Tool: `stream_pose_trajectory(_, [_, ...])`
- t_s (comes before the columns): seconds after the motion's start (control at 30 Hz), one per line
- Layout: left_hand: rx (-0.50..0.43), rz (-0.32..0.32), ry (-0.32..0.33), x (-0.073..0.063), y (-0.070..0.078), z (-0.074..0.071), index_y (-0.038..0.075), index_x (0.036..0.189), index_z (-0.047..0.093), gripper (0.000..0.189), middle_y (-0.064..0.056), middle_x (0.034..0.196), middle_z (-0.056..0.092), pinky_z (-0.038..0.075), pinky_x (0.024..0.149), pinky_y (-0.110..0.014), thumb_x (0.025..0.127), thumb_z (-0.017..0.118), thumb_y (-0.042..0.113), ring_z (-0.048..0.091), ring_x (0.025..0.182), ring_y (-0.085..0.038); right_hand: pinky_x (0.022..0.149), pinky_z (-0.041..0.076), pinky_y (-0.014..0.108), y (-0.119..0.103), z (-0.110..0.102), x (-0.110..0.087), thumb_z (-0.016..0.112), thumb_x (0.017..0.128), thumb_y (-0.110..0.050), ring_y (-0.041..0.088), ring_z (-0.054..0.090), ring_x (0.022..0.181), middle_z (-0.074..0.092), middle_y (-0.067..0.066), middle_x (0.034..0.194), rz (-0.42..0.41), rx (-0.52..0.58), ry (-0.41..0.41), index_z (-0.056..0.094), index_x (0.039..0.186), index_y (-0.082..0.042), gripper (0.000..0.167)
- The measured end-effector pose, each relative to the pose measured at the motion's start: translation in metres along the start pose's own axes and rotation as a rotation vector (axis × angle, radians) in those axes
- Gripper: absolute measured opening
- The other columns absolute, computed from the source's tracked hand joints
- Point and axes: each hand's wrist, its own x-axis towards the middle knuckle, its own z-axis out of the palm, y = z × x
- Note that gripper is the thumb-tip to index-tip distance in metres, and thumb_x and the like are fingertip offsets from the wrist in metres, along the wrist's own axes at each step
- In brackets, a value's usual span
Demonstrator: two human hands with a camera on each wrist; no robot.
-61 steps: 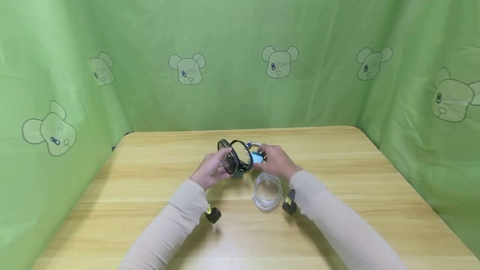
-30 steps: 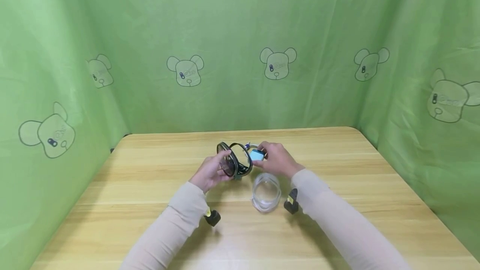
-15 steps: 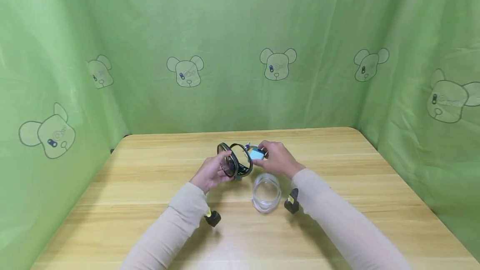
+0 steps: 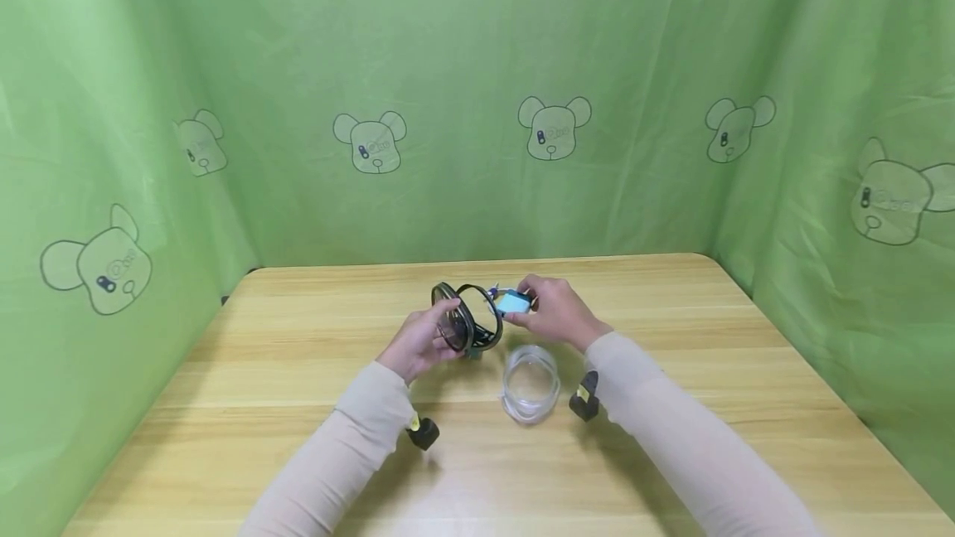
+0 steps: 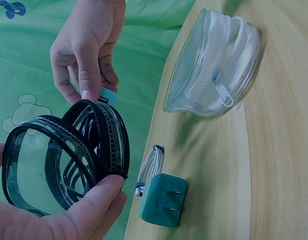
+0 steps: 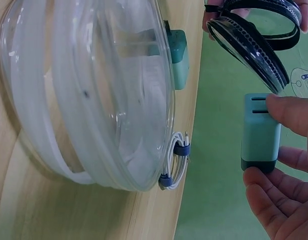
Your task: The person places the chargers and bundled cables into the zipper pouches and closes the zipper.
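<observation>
My left hand (image 4: 420, 344) grips a round clear pouch with black zipped trim (image 5: 48, 165), its lid parted from its base. Dark coiled cable shows inside it in the left wrist view. Just right of the pouch, my right hand (image 4: 558, 311) pinches a small teal block with two slots and a dark end (image 6: 261, 132) between thumb and fingertips. In the left wrist view that block is mostly hidden behind the pouch and fingers. On the table below lie a teal two-prong plug (image 5: 164, 201) and a bundled white cable with blue ties (image 6: 175, 160).
A round clear pouch with a white zip (image 4: 530, 384) sits on the wooden table (image 4: 671, 338) between my forearms, nearer than both hands. Green curtains (image 4: 477, 205) stand behind the table and along both sides.
My right hand has shifted slightly right and away from me with the teal block, widening the gap to the black-trimmed pouch. My left hand stays nearly still.
</observation>
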Motion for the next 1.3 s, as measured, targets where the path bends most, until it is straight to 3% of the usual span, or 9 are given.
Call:
stream_pose_trajectory(1.0, [0.028, 0.001, 0.017, 0.003, -0.002, -0.002, -0.006, 0.132, 0.043, 0.060, -0.024, 0.123, 0.050, 0.052, 0.094, -0.044, 0.091, 0.066, 0.032, 0.055, 0.110, -0.037, 0.074, 0.056, 0.035, -0.005, -0.016, 0.001, 0.079, 0.081, -0.032, 0.022, 0.062, 0.083, 0.067, 0.010, 0.095, -0.029, 0.007, 0.029, 0.062, 0.111, -0.001, 0.047])
stream_pose_trajectory(1.3, [0.033, 0.004, 0.020, 0.002, -0.002, -0.001, -0.006, 0.132, 0.043, 0.060, -0.024, 0.124, 0.049, 0.052, 0.094, -0.043, 0.091, 0.065, 0.032, 0.053, 0.111, -0.037, 0.076, 0.056, 0.038, -0.008, -0.019, 0.001, 0.078, 0.082, -0.034, 0.030, 0.064, 0.089, 0.067, 0.013, 0.098, -0.027, 0.009, 0.026, 0.061, 0.113, 0.000, 0.049])
